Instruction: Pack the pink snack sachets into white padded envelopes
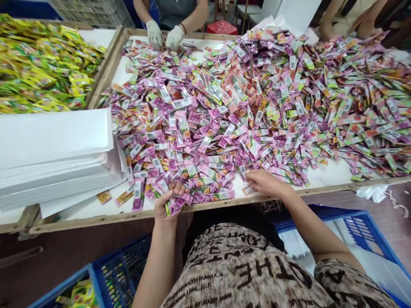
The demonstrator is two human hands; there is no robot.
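A wide heap of small pink and purple stick packets [205, 128] covers the white tabletop. At the table's front edge my left hand [170, 200] is closed around a bunch of these packets, their ends sticking out between thumb and fingers. To its right, my right hand [265, 183] rests low over the white surface near the front edge, its fingertips together on a packet [248, 189]. Several packets lie between my two hands. A few loose ones, such as an orange packet [124, 196], lie left of my left hand.
White sheets or flat boxes [54, 149] are stacked at the left. Behind them lies a yellow packet pile [48, 64] past a wooden divider [104, 70]. A person's gloved hands [165, 37] work across the table. Blue crates [369, 229] stand below.
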